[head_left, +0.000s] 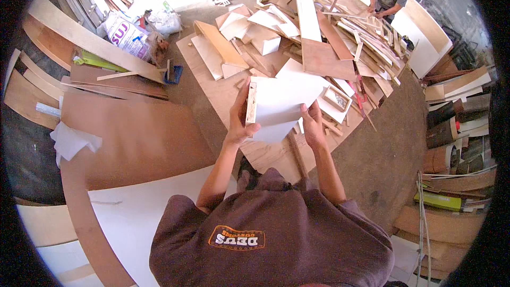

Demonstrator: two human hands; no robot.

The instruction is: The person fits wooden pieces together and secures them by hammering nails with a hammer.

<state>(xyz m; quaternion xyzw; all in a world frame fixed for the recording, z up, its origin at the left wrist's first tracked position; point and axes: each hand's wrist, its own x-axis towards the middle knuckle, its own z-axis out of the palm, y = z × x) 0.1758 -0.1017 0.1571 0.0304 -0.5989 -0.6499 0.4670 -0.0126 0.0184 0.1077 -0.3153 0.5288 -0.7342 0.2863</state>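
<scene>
Evidently a holding step: 2 bare hands are supporting a white board (281, 107) with a raw wood edge, near the centre of the frame, over a wooden sheet (276, 162). Left hand (241, 117) is gripping the raw edge, thumb across its lower end, a finger reaching up its outer side. Right hand (314, 125) is pinching the right side, thumb on the white face. Cannot tell whether 1 piece or several are being held together.

Judgement: the next move is calling for an even grip at both sides and room from the loose wood pile (326, 56), upper centre to upper right.

Writing: white sack (125, 34), upper left, is showing large purple lettering. Dark shirt (313, 239), lower centre, is bearing an orange-bordered patch (237, 238), its pale lettering appearing upside down. Green pack (437, 201), lower right: any print is staying too small to read.
</scene>
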